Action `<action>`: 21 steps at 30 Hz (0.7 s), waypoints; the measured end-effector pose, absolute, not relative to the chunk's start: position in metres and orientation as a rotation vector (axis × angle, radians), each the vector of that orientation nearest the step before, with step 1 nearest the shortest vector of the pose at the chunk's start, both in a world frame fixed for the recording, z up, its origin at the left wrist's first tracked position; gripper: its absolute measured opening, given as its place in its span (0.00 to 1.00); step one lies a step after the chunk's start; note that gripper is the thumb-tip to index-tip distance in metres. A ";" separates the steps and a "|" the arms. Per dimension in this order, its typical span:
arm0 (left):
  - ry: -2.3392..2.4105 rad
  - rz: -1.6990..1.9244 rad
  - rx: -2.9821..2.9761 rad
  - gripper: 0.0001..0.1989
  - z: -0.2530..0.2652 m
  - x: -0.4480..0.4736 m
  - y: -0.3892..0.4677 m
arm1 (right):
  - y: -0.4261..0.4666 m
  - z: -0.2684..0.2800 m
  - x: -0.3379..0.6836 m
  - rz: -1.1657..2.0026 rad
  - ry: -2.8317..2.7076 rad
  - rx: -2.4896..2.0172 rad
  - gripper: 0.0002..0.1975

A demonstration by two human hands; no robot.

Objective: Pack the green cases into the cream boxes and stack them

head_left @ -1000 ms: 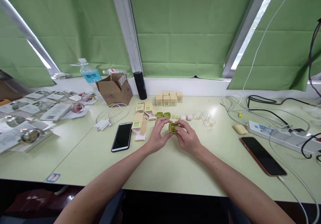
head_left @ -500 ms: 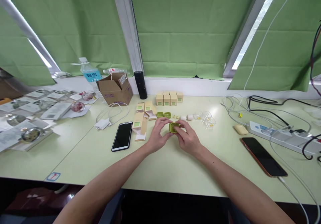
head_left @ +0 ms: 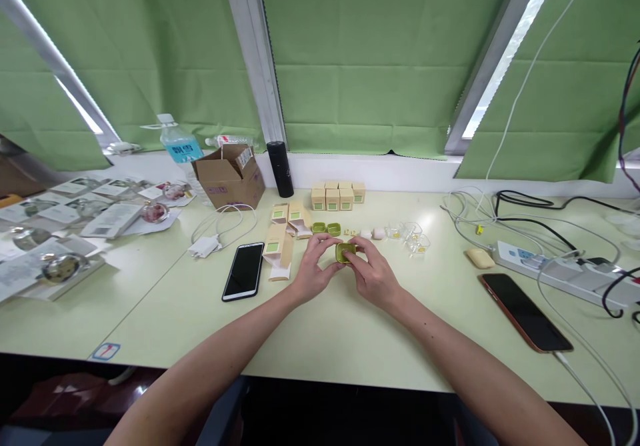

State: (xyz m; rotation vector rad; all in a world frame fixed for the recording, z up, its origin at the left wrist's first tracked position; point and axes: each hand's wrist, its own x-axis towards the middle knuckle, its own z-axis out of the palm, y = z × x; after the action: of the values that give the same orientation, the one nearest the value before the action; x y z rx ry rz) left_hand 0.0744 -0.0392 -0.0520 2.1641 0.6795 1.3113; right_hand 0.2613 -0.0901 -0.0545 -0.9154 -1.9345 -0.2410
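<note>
Between my two hands is a small square olive-green cup (head_left: 345,253), its open side facing me. My left hand (head_left: 316,267) grips its left side with thumb and fingers. From the right, my right hand (head_left: 374,273) holds it too, with a finger reaching over its opening. Just beyond lie two similar green cups (head_left: 327,229), tiny yellow pieces (head_left: 350,232) and small whitish cylinders (head_left: 373,234). Several clear plastic cups (head_left: 414,237) stand to the right of these. Opened kraft boxes (head_left: 280,246) with green labels lie left of my left hand.
Several closed kraft boxes (head_left: 338,197) stand at the back near a black bottle (head_left: 280,169) and a cardboard carton (head_left: 229,178). One phone (head_left: 243,271) lies on the left, another phone (head_left: 525,311) on the right. A power strip (head_left: 550,273) with tangled cables occupies the right side.
The green cup has shifted very slightly left and tilted a little between my fingers. Both hands keep their hold, and the rest of the table looks the same.
</note>
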 end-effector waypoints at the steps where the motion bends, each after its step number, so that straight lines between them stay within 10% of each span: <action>1: 0.681 1.311 2.164 0.17 -0.052 0.074 -0.039 | -0.090 -0.055 0.261 -0.240 -1.932 -0.909 0.19; 21: 0.651 1.379 2.171 0.18 -0.054 0.076 -0.038 | -0.090 -0.055 0.262 -0.334 -1.902 -0.845 0.20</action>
State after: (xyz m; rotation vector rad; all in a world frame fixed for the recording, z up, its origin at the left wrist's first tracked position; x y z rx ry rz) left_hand 0.0764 -0.0378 -0.0543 2.1713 0.6507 1.3794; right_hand 0.2619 -0.0905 -0.0547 -0.8446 -1.9017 -0.3335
